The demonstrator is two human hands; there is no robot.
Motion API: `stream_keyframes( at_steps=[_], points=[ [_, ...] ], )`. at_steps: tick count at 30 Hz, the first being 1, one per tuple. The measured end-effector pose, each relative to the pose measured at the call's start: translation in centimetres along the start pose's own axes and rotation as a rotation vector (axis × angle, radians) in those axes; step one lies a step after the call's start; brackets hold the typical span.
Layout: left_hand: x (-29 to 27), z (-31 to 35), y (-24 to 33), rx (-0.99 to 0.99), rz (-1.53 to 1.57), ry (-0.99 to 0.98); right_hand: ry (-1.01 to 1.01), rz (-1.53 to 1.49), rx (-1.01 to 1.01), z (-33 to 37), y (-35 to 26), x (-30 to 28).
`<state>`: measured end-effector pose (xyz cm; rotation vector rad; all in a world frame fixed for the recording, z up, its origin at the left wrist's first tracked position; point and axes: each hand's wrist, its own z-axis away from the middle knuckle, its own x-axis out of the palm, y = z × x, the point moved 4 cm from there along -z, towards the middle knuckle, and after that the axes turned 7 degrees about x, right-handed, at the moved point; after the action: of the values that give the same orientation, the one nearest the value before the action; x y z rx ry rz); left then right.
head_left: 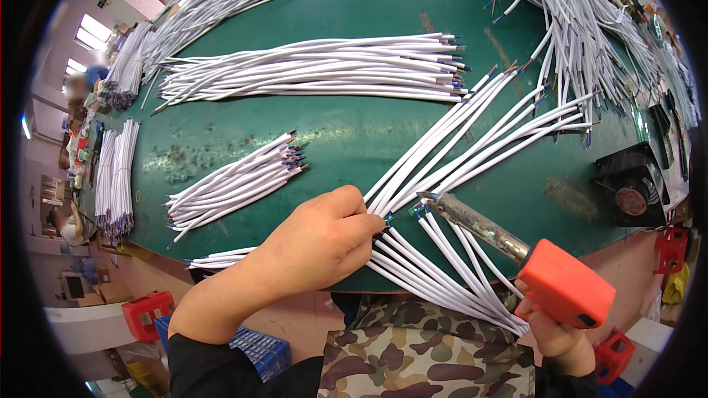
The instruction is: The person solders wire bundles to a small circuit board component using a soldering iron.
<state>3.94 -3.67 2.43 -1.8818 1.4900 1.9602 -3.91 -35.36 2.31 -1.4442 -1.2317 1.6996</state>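
Note:
My right hand (552, 330) is wrapped round the red handle of a soldering gun (564, 284). Its worn metal barrel points up and left, and the tip ends just above a small green circuit board (417, 211) at the end of a white cable. My left hand (328, 236) is closed in a pinch at the stripped blue ends of white cables (424, 269) that fan down toward my lap. The fingers partly hide what they grip. Beyond the hands, more white cables (442, 147) with bare wire ends lie spread on the green table (346, 133).
A short cable bundle (232, 184) lies left of my hands, and a long one (310, 70) farther back. Tangled cables (582, 29) pile up at the far right. A black fan (630, 186) stands by the right edge. Red stools (147, 313) and a blue crate (262, 354) are below the table.

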Motion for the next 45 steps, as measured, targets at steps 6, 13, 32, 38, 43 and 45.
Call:
stream_keyframes(
  at_steps=[6, 13, 32, 38, 43, 45],
  points=[
    [-0.2, -0.1, 0.1, 0.034, -0.031, -0.022, 0.013, -0.109, 0.04, 0.5, 0.3, -0.2],
    [-0.9, -2.3, 1.6, 0.234, -0.184, 0.054, 0.216, -0.428, 0.096, 0.1, 0.0, 0.0],
    [-5.9, 1.8, -2.1, 0.033, -0.46, 0.318, 0.289, -0.388, 0.038, 1.2, 1.8, -0.8],
    [-7.5, 3.7, -5.7, -0.186, -0.406, 0.194, 0.256, -0.409, 0.051, 1.0, 1.3, -0.4],
    [-7.9, 3.2, -5.4, -0.155, -0.54, 0.12, 0.227, -0.434, 0.053, 0.7, 0.2, -0.5],
    [-7.7, 3.5, -5.5, -0.154, -0.561, 0.098, 0.233, -0.426, 0.029, 0.8, 0.1, -0.7]
  ],
)
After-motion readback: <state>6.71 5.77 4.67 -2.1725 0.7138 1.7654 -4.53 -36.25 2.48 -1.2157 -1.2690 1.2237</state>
